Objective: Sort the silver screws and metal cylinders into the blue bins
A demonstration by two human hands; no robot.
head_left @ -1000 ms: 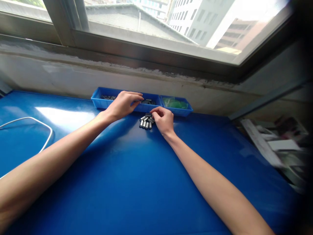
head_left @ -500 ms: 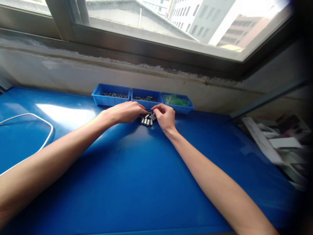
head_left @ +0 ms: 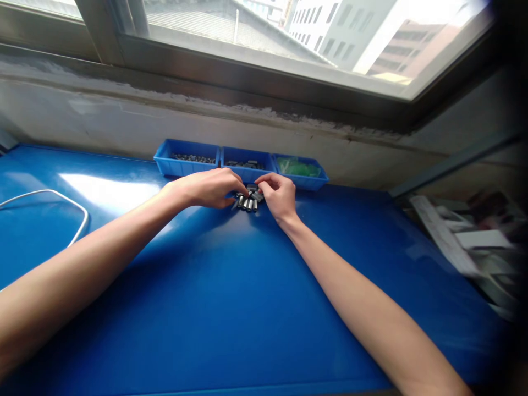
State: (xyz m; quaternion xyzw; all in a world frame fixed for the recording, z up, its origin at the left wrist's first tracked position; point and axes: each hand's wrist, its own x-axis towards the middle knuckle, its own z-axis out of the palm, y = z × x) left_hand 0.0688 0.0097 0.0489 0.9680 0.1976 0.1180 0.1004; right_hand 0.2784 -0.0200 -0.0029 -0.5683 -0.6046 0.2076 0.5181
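Note:
Several short metal pieces (head_left: 248,204), silver and dark, lie in a small pile on the blue tabletop (head_left: 247,297), with some in a row along the near side. My left hand (head_left: 214,187) is over the pile's left side, thumb and forefinger apart, the forefinger's tip touching or just above the pieces. At the right side of the pile is my right hand (head_left: 279,197), its thumb and forefinger closed in a pinch. Whatever lies between those fingertips is too small to make out. Both hands partly cover the pile.
Behind the hands stand three blue bins side by side: the left bin (head_left: 187,168) and middle bin (head_left: 241,173) hold small metal parts, the right bin (head_left: 303,180) a green bag. A white cable (head_left: 84,217) curves at left. Stacked items (head_left: 482,239) sit at right, beneath a window.
My left hand's thumb and forefinger have parted, with the thumb now lower and nearer me. My right hand stays almost in place, still pinched.

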